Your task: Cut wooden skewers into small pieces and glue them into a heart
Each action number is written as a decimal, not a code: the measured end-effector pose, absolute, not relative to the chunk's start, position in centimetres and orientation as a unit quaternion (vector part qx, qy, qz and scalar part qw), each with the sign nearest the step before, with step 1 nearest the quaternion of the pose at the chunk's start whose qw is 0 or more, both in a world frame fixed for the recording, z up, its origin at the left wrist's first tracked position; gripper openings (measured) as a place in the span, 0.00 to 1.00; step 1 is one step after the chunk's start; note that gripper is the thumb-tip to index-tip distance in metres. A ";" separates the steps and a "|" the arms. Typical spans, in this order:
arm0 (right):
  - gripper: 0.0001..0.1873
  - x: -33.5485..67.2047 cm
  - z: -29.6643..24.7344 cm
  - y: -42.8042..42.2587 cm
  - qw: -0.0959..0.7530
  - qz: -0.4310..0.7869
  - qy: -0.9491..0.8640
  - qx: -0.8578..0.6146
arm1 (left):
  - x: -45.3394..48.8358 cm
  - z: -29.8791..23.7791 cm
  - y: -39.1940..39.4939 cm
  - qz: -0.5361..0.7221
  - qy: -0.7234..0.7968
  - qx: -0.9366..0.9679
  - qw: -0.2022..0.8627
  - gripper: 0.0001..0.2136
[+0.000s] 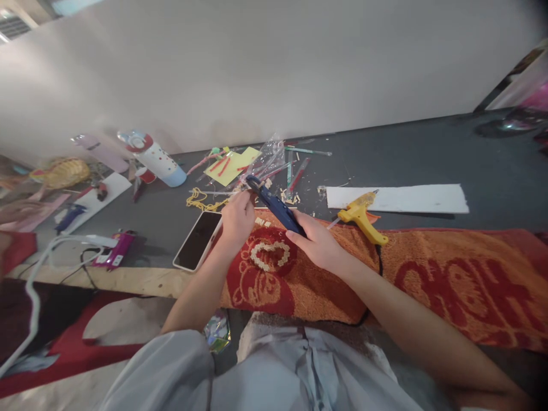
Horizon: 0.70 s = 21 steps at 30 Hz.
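My right hand [319,242] is wrapped round a long dark blue hand tool [278,208] with a curved end; its exact kind is not clear. The tool slants up to the left, over the far edge of an orange and red towel [334,285]. Close to its curved end, my left hand [238,216] is closed, its fingertips mostly hidden. Below and between both hands, a heart-shaped ring of small cream pieces [269,265] lies on the towel. A few loose cream pieces [262,221] lie just above it.
A phone [198,241] lies left of my left hand. To the right are a yellow glue gun [362,214] and a white strip [419,198]. Beyond lie yellow paper [231,165], clear plastic and scraps. A spotted bottle [158,160] and another person's hand [25,208] are left.
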State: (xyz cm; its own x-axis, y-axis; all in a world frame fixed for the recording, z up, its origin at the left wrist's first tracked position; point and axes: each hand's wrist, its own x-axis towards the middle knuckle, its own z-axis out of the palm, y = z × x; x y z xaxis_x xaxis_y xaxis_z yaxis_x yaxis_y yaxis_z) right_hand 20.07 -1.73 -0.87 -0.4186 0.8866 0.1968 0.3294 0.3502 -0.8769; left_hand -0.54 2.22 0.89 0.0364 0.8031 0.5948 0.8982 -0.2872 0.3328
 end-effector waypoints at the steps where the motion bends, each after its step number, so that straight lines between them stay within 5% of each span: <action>1: 0.22 20.1 -0.7 -1.8 0.349 0.399 -0.744 -0.407 | -0.6 0.8 2.3 -0.362 -0.591 -0.719 0.059 0.09; 7: 0.23 20.9 0.3 -1.9 0.343 0.377 -0.774 -0.376 | -1.1 1.3 2.5 -0.382 -0.556 -0.738 0.004 0.08; 15: 0.37 21.8 -0.2 -1.2 0.343 0.278 -0.814 -0.377 | -1.8 2.1 3.0 -0.470 -0.475 -0.718 -0.195 0.07; 21: 0.39 22.0 -0.2 -1.3 0.336 0.220 -0.839 -0.367 | -2.3 2.4 2.2 -0.488 -0.439 -0.753 -0.047 0.10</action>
